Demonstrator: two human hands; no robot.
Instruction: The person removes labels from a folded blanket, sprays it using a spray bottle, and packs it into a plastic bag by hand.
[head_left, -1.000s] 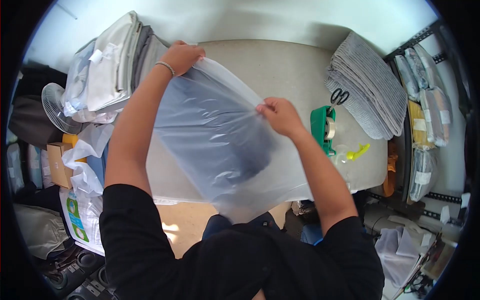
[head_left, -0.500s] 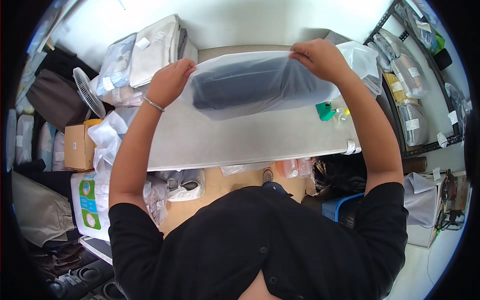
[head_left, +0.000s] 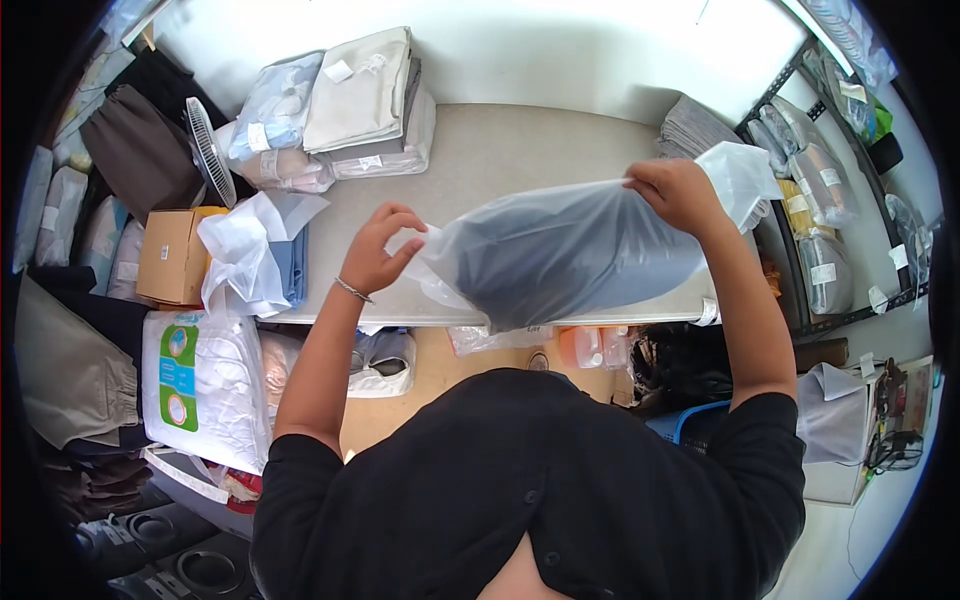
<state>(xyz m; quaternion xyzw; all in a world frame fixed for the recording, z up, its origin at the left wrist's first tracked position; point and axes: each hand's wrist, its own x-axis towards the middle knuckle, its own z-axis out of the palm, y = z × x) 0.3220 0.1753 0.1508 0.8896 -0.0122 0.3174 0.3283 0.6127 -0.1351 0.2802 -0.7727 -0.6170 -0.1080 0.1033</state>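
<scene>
A frosted plastic bag with a folded dark item inside is held above the front part of the table, its right side tilted up. My right hand pinches the bag's upper edge, fingers pressed together. At the left end of the bag is my left hand, wearing a bracelet. Its thumb and fingers are apart, and the fingertips are beside or just touching the bag's corner. The dark item's exact kind is blurred by the plastic.
Folded cloth stacks stand at the table's back left, near a white fan. A cardboard box sits at left. More packed cloth lies back right, beside a shelf rack of bagged items.
The bag has moved down and right, closer to my body, and now slants. Both hands moved with it, and the left fingers have spread. The camera view has shifted.
</scene>
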